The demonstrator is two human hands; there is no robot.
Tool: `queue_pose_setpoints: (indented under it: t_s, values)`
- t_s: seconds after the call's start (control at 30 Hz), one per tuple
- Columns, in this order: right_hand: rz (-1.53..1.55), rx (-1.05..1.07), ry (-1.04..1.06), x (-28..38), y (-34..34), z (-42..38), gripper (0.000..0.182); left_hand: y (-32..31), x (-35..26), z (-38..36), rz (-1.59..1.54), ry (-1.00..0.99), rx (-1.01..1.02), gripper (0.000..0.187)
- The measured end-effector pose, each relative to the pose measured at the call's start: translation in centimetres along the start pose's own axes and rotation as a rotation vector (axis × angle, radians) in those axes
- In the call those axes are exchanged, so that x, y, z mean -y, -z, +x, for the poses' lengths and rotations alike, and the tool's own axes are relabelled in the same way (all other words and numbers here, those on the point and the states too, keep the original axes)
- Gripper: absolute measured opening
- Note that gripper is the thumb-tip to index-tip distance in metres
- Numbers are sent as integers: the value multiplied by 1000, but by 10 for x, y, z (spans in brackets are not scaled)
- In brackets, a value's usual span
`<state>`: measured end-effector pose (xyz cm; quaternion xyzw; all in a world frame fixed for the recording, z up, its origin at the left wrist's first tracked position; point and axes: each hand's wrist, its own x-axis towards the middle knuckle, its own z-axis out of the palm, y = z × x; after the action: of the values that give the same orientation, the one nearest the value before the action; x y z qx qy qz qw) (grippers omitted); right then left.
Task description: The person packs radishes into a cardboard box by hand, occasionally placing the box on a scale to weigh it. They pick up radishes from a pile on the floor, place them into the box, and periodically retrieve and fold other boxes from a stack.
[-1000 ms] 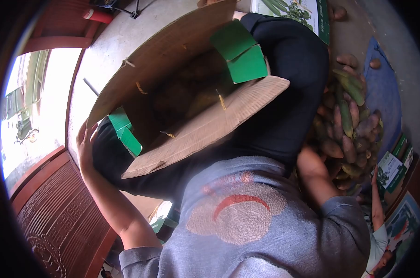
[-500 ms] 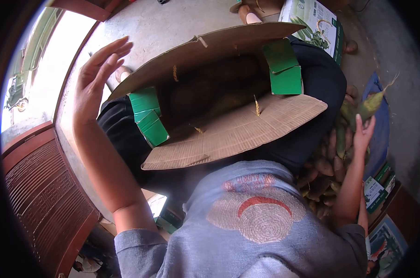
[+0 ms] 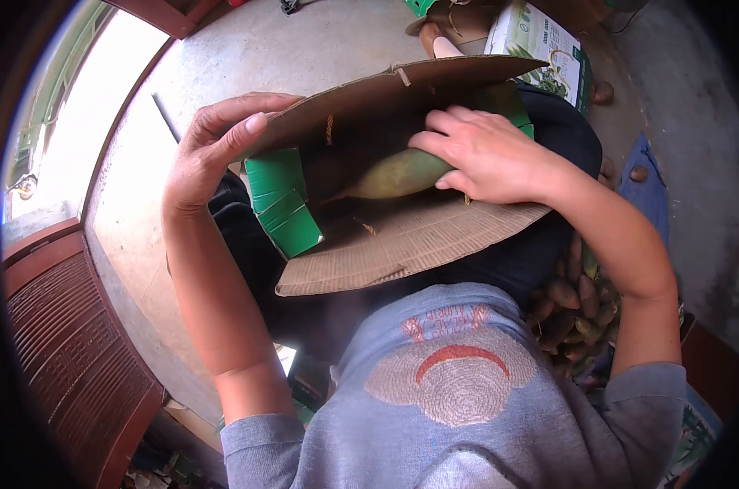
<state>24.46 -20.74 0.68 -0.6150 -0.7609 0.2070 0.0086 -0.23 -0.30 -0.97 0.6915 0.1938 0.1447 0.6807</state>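
An open cardboard box (image 3: 418, 244) with green end flaps rests on my lap. My right hand (image 3: 500, 155) is wrapped round the thick end of a long greenish tuber (image 3: 398, 175), held at the box's mouth with its thin tip toward the left. My left hand (image 3: 223, 147) grips the upper left edge of the box's far flap, thumb on the near side. The dark inside of the box is hard to make out.
A pile of brown tubers (image 3: 565, 297) lies on the floor at my right, beside a blue cloth (image 3: 651, 191). A white and green printed box (image 3: 541, 49) stands beyond my right knee. A carved wooden panel (image 3: 76, 326) is at the left.
My right hand has brought the tuber from the pile at the right to the box's mouth. My left hand, raised and open before, has closed on the far flap.
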Motion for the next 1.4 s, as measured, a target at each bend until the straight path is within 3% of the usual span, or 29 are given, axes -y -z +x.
queue_pose_setpoints:
  t_s: [0.13,0.23,0.37,0.5,0.53,0.6,0.63,0.77,0.9,0.93,1.03,1.13,1.27,1.4]
  values:
    - [-133,91,-46,-22,-30,16,33,0,-2,-1,-18,35,-10,26]
    - [-141,-102,-27,-25,-10,-6,33,-2,-4,1,-14,17,8,27]
    - [21,-582,-38,-7,43,-57,27,-4,-5,-2,0,14,9,28]
    - [185,-1079,-468,-40,34,-149,23,7,5,-10,-31,-6,0,33]
    - [266,-1129,-686,-40,26,-169,23,18,16,-14,-37,47,-65,37]
    - [347,-1104,-758,-82,-20,-236,25,33,27,-16,-75,-16,-32,46]
    - [171,-999,-883,-101,-49,-272,25,35,29,-17,-87,-41,-32,51]
    - [267,-587,-1177,-108,-157,-361,30,30,23,-17,-41,47,-341,53]
    - [452,-80,-1490,-99,-294,-451,56,33,16,-16,-4,139,-489,46]
    - [464,209,-1609,-65,-228,-403,65,36,18,-18,-23,143,-513,45]
    - [299,280,-1521,-75,-334,-466,79,39,17,-24,-19,183,-568,43]
    - [314,372,-1573,-69,-354,-471,97,45,22,-29,25,214,-591,42]
    - [156,581,-1626,-61,-316,-433,101,43,19,-32,1,200,-590,40]
    - [220,634,-1639,-57,-317,-422,91,47,19,-31,1,143,-591,39]
